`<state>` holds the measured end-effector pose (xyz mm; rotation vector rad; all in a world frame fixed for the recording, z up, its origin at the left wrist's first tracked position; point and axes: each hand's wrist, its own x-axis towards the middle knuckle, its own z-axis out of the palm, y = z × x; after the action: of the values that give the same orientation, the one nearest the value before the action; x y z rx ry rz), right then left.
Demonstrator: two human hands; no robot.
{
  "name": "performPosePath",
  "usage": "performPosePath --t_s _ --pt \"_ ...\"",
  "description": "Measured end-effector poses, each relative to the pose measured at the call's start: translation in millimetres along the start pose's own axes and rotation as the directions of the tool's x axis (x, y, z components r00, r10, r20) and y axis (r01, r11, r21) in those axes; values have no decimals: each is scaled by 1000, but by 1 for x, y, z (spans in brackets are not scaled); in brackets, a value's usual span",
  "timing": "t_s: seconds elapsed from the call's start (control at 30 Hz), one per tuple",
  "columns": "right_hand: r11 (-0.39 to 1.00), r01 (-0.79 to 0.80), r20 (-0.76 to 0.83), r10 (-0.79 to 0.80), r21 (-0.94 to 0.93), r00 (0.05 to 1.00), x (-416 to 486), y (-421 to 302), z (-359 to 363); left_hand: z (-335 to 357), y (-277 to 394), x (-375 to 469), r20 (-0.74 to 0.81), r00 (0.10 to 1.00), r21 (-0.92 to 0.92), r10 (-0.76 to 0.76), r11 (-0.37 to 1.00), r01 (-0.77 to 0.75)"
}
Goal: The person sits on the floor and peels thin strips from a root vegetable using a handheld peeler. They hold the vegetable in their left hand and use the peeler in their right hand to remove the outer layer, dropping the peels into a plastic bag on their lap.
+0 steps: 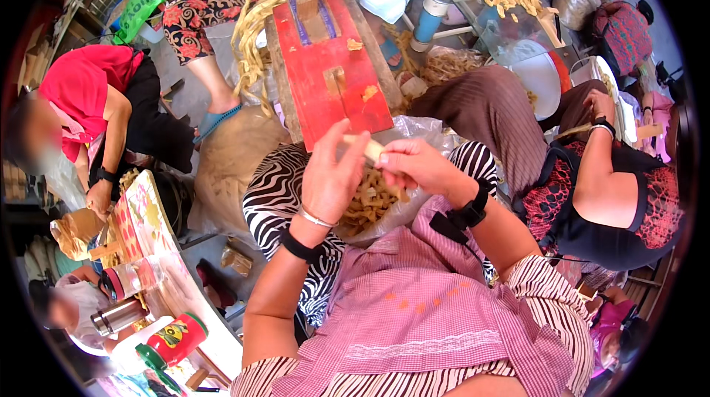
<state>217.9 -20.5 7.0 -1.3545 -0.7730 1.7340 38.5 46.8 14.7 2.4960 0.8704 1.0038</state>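
Note:
My left hand [333, 175] and my right hand [419, 166] meet over my lap, both on a small pale yellowish piece [369, 148] whose material I cannot tell. The right fingertips pinch its right end, and the left thumb and fingers touch its left end. Just beyond them lies a red board [327, 80] on a wooden bench, with a slot and a wooden block under purple straps at its far end. Below my hands a clear plastic bag [410, 214] between my knees holds many yellowish-brown folded pieces [369, 203].
Long yellowish strips [247, 47] hang at the board's left. Co-workers sit at left [105, 92], right [599, 191] and across. A glass table [499, 14] bears more strips, beside a blue flask [430, 19]. At lower left, a table [194, 302] carries a red jar [180, 336] and a steel flask [119, 316].

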Motion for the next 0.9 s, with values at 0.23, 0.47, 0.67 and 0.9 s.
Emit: performPosePath --t_s 0.23,0.47,0.67,0.9 --pt "960 72 216 -133 270 967 -30 1 0 1 -15 -43 272 929 6 -249 966 258" --pt "802 328 158 -288 -500 944 -31 20 20 -12 28 -46 600 624 -606 -501 225 763" --pt "981 180 -9 -181 -69 983 -31 26 18 3 25 -59 590 716 -586 -373 412 698" --pt "931 -89 178 27 353 984 -29 38 11 -3 40 -45 216 970 -385 -112 903 190"
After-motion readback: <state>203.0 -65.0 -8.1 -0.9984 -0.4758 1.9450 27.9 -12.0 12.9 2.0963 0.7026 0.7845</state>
